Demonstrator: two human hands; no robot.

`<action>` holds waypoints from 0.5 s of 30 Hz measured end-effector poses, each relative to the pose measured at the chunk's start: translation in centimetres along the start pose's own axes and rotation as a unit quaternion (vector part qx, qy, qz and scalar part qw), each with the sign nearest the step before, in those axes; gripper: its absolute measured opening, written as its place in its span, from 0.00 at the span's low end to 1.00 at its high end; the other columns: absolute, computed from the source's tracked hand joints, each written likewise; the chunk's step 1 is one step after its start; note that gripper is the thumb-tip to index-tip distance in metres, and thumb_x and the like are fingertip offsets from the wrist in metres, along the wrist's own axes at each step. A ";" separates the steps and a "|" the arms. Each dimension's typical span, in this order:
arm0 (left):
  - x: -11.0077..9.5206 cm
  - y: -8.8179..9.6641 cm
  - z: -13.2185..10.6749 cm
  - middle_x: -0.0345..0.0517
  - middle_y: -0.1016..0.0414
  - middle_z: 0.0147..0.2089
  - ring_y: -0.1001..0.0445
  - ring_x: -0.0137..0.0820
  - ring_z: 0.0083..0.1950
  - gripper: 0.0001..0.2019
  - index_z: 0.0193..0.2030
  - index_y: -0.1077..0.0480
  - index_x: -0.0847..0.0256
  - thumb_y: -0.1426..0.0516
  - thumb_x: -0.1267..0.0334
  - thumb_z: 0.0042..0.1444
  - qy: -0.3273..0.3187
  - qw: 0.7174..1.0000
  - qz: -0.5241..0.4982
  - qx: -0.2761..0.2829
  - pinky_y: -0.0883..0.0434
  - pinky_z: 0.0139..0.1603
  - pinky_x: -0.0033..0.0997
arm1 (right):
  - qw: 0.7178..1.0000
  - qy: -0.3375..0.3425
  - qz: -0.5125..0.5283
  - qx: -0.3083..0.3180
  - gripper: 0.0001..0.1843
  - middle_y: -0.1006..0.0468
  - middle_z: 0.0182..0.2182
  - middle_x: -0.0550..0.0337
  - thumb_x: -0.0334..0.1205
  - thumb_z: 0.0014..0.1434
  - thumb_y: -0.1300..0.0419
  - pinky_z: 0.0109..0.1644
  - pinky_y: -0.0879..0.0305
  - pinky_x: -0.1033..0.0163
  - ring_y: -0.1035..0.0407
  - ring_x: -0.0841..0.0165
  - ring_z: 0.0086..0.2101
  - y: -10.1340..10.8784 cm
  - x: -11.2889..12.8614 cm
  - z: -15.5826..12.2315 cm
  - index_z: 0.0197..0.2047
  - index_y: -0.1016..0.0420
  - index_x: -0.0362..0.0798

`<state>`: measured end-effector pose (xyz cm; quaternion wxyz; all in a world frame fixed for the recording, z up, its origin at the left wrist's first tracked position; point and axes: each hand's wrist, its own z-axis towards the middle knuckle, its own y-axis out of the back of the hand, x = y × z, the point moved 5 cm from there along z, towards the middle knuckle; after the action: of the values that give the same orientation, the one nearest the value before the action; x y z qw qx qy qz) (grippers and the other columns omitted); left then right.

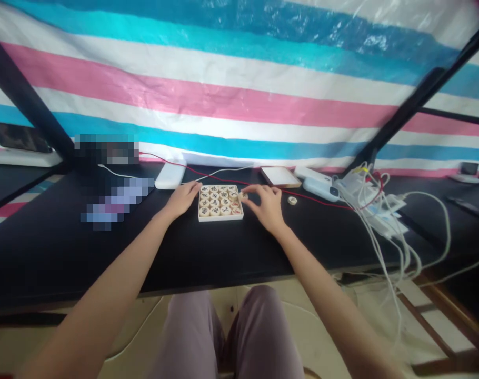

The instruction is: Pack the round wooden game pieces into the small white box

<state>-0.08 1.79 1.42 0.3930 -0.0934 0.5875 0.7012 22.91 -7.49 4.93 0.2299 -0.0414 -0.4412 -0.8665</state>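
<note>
A shallow white box (220, 218) sits on the black table, packed with rows of round Chinese chess pieces (215, 202). Most show black characters; a few on the right side are red. My left hand (183, 198) holds the box at its upper left corner, fingers close together. At the box's right edge, my right hand (268, 204) pinches one Chinese chess piece (245, 195) between thumb and index finger. Another loose piece (292, 200) lies on the table to the right of that hand.
Behind the box lie a white power bank (170, 175), a white-topped tray or lid (281, 177) and a light-blue device (320, 188). A red cable crosses the table. Power strips (381, 210) with tangled white cables sit at the right; a black table edge faces me.
</note>
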 end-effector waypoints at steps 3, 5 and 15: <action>0.1 0.0 0.0 0.43 0.30 0.31 0.32 0.34 0.35 0.21 0.33 0.35 0.60 0.61 0.49 0.61 -0.002 1.000 0.002 0.000 0.37 0.39 0.32 | 0.999 0.020 0.030 0.015 0.12 0.23 0.40 0.62 0.49 0.61 0.50 0.49 0.54 0.57 0.34 0.65 0.41 -0.8 1.0 0.2 0.40 0.30 0.54; 0.0 0.0 0.0 0.44 0.29 0.32 0.31 0.34 0.36 0.21 0.34 0.35 0.60 0.61 0.49 0.61 0.001 1.000 0.007 0.002 0.37 0.39 0.32 | 0.999 0.024 0.039 0.026 0.12 0.23 0.39 0.62 0.49 0.61 0.49 0.49 0.54 0.56 0.34 0.65 0.41 -1.2 1.0 0.3 0.39 0.30 0.54; -0.3 0.1 -0.2 0.46 0.27 0.38 0.30 0.36 0.40 0.21 0.38 0.33 0.59 0.60 0.49 0.61 -0.001 1.000 0.009 0.005 0.37 0.40 0.33 | 0.997 0.043 0.024 0.061 0.12 0.22 0.39 0.63 0.48 0.61 0.49 0.50 0.56 0.54 0.35 0.65 0.42 -1.4 1.5 0.2 0.33 0.28 0.53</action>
<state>-0.01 1.49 1.58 0.3876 -0.0858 0.5913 0.7019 20.89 -7.15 4.47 0.2716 -0.0010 -0.4820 -0.8330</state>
